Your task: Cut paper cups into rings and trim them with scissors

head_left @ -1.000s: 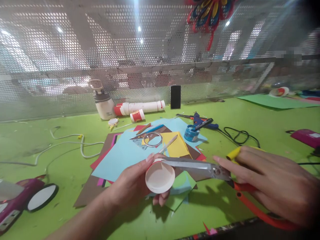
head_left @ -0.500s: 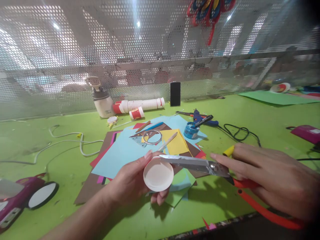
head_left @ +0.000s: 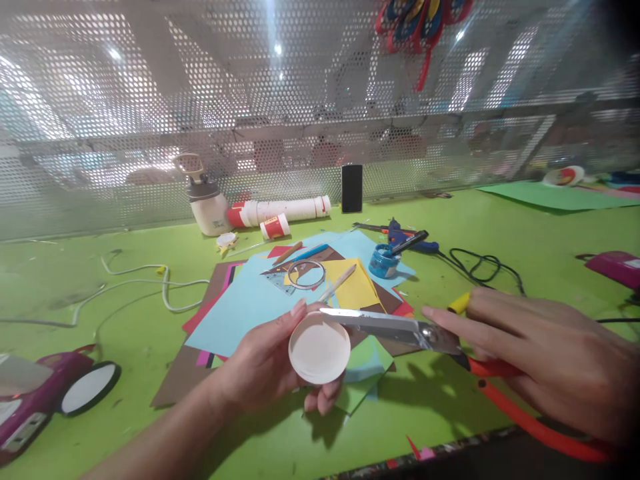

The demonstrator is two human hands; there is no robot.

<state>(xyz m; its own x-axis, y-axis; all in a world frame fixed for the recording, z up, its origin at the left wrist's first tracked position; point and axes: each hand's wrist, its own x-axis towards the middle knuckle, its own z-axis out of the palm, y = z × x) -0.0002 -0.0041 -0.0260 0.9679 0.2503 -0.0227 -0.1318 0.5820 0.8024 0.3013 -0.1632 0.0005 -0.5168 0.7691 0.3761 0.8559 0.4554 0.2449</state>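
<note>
We see bare green desk [head_left: 450, 220] open to the right. Coloured paper sheets [head_left: 250, 303], a black cable [head_left: 475, 267] and the mesh wall [head_left: 150, 133] hem in the rest.

Green table [head_left: 125, 333], perforated metal screen [head_left: 150, 100] behind, bright ceiling lights glaring through holes.

Craft workshop bench. Green table [head_left: 150, 333] littered with coloured paper sheets [head_left: 250, 303], glue gun [head_left: 407, 238], paint pot [head_left: 383, 261], stacked paper cups [head_left: 280, 213], loose cables [head_left: 140, 287]. Perforated metal screen [head_left: 250, 100] behind, paper flower [head_left: 420, 23] hung on it.
</note>
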